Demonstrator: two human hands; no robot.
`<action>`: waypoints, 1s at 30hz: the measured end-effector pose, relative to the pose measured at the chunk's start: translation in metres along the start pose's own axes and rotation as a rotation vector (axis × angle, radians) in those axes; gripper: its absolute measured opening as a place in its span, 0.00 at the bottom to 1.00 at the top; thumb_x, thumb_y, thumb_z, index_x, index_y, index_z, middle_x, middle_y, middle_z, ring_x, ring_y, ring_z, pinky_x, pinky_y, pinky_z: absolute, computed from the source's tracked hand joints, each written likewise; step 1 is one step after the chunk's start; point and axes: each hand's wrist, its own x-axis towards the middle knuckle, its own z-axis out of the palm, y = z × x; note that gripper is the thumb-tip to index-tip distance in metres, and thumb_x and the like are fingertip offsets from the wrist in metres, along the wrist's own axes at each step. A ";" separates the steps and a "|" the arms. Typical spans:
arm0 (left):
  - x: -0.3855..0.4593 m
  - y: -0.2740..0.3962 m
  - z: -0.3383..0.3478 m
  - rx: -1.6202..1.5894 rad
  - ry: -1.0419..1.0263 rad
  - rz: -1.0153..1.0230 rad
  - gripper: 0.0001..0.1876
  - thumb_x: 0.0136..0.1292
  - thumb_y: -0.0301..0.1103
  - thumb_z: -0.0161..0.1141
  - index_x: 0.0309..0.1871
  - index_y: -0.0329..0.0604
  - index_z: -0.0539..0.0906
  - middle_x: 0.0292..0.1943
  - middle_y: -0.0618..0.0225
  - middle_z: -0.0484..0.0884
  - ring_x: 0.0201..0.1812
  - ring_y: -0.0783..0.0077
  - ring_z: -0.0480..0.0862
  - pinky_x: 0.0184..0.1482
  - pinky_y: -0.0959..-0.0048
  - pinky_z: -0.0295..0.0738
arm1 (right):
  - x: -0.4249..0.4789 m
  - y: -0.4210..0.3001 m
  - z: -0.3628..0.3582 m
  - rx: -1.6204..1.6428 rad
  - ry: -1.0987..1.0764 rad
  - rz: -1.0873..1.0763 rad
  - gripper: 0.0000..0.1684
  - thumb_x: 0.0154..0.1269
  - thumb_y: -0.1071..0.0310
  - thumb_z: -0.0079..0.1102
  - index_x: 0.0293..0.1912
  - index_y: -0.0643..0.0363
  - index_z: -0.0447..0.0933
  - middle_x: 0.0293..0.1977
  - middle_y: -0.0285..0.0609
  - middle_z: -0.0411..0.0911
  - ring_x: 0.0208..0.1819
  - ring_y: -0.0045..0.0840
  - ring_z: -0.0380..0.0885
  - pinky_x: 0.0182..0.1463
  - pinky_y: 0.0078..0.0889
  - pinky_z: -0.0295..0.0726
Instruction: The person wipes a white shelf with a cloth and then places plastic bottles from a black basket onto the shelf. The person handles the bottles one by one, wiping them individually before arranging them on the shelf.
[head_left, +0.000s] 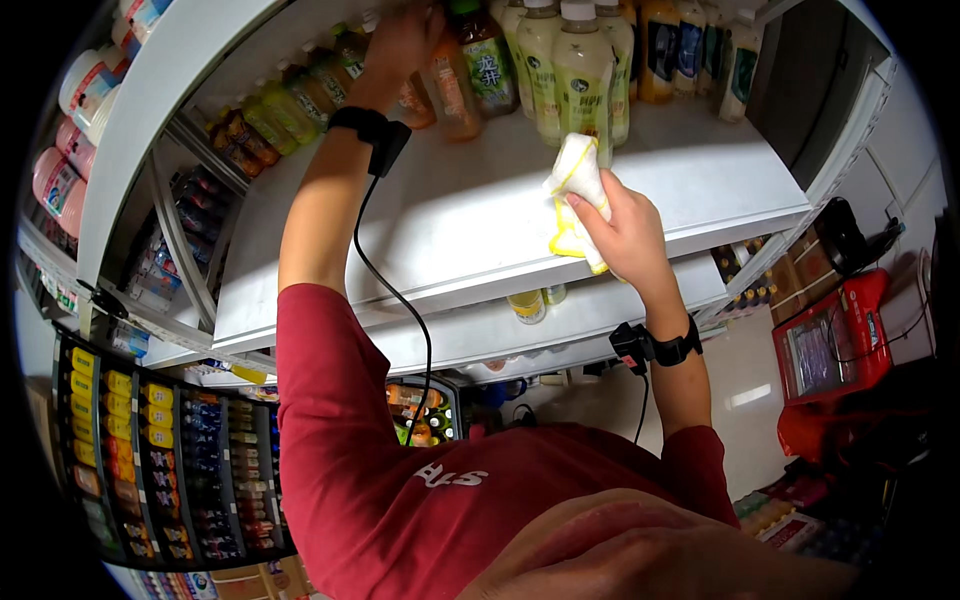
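My right hand (628, 225) grips a folded white cloth with yellow edging (577, 176), just above the front part of a white shelf board (465, 217). My left hand (401, 45) reaches to the back of that shelf, among the drink bottles, and is blurred. Beneath and beside it stand bottles of orange drink (454, 94); whether its fingers hold one I cannot tell. Right of them is a green-labelled tea bottle (486, 64). Several pale yellow-green drink bottles with white caps (580, 82) stand behind the cloth.
More bottles line the shelf's left (285, 112) and right (660, 49) ends. A lower shelf (592, 315) holds a few containers. A basket of bottles (424, 409) stands below. At left is a stocked drinks rack (172, 457); at right, a red case (832, 337). Cables hang from both wristbands.
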 end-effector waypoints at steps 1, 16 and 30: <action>0.001 -0.004 0.007 0.012 0.021 0.034 0.10 0.71 0.36 0.51 0.46 0.40 0.77 0.36 0.51 0.81 0.35 0.45 0.82 0.35 0.56 0.80 | 0.000 -0.001 0.000 0.014 0.003 0.002 0.16 0.68 0.60 0.60 0.46 0.64 0.76 0.30 0.54 0.82 0.31 0.45 0.82 0.36 0.38 0.76; 0.005 0.000 0.001 0.148 -0.116 -0.119 0.09 0.66 0.37 0.57 0.42 0.42 0.76 0.39 0.54 0.78 0.36 0.52 0.83 0.31 0.58 0.82 | -0.001 -0.001 0.002 0.014 0.008 -0.012 0.17 0.67 0.55 0.60 0.43 0.60 0.75 0.32 0.52 0.82 0.32 0.48 0.81 0.35 0.44 0.77; 0.003 -0.018 0.020 0.348 -0.089 0.187 0.10 0.62 0.28 0.57 0.47 0.39 0.77 0.42 0.56 0.76 0.39 0.52 0.81 0.39 0.59 0.81 | -0.002 -0.003 0.002 -0.070 -0.011 0.015 0.19 0.66 0.52 0.60 0.42 0.59 0.75 0.30 0.51 0.81 0.33 0.48 0.81 0.36 0.46 0.77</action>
